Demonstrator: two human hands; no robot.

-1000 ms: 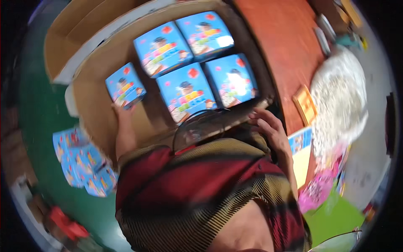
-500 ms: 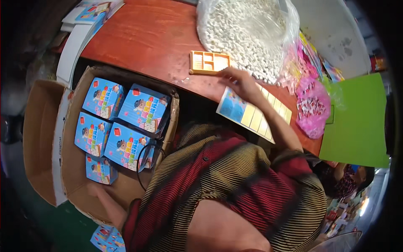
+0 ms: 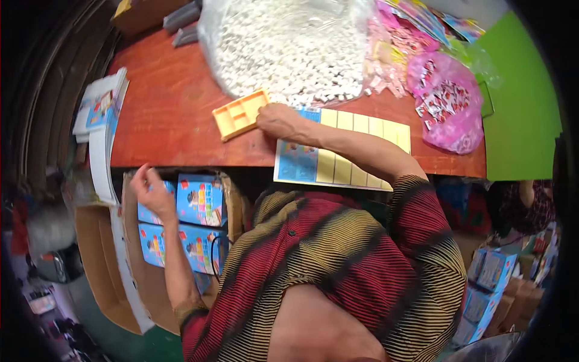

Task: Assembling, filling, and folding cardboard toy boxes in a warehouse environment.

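My right hand (image 3: 279,122) is closed on the right end of a shallow yellow-orange plastic tray (image 3: 232,125) with several compartments, which sits tilted on the red table. Under my right forearm lies a printed sheet (image 3: 356,172) with a blue panel and yellow strips. My left hand (image 3: 154,192) is raised over the cardboard box (image 3: 129,211), near the table's front edge. Its fingers are apart and nothing is in them. Inside that box are several blue printed boxes (image 3: 202,199), partly hidden by my left arm.
Beyond the tray, a large clear plastic bag (image 3: 289,54) holds many small white pieces. A pink bag (image 3: 449,102) of small red-and-white packets lies at the right, beside a green panel (image 3: 522,102). Stacked printed sheets (image 3: 102,111) stand at the table's left end. Another person's arm (image 3: 526,194) shows at right.
My left hand has come up out of the cardboard box. My right hand has closed on the tray, which now sits at a new slant. The view has turned and shifted.
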